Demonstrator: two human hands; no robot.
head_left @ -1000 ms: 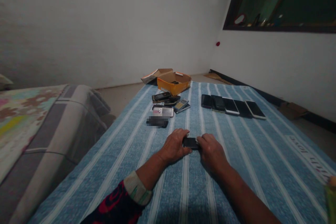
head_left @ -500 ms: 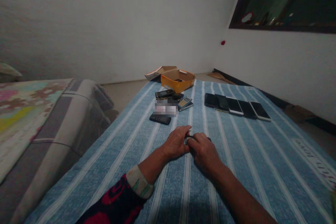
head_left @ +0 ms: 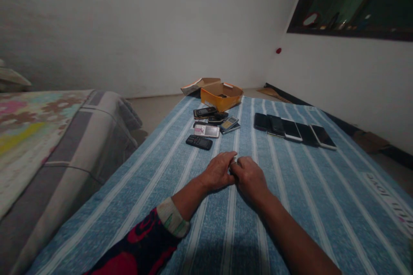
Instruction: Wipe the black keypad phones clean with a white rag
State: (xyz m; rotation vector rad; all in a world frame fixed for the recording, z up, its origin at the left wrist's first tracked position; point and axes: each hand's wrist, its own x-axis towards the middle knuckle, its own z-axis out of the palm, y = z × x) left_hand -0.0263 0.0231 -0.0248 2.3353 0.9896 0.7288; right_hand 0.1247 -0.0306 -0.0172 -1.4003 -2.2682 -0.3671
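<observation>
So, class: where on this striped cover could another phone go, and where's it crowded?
Bare cloth lies between the keypad phones and smartphone row, and between that row and the right hand. Crowded: keypad phones below the orange box.

Pale blue cloth (head_left: 325,227) with white lengthwise stripes; orange cardboard box (head_left: 222,99); black keypad phone (head_left: 199,142); navy sleeve (head_left: 134,245) with red swirls; cream cuff (head_left: 173,217); pink, brown and yellow blotches on a quilt (head_left: 32,137).

On the bedspread (head_left: 322,223): keypad phones (head_left: 206,131) at 12 o'clock, cardboard box (head_left: 222,99) behind them at the far edge, smartphones (head_left: 292,132) in a row at 1 o'clock. Second bed (head_left: 48,146) beside it at 9 o'clock.
</observation>
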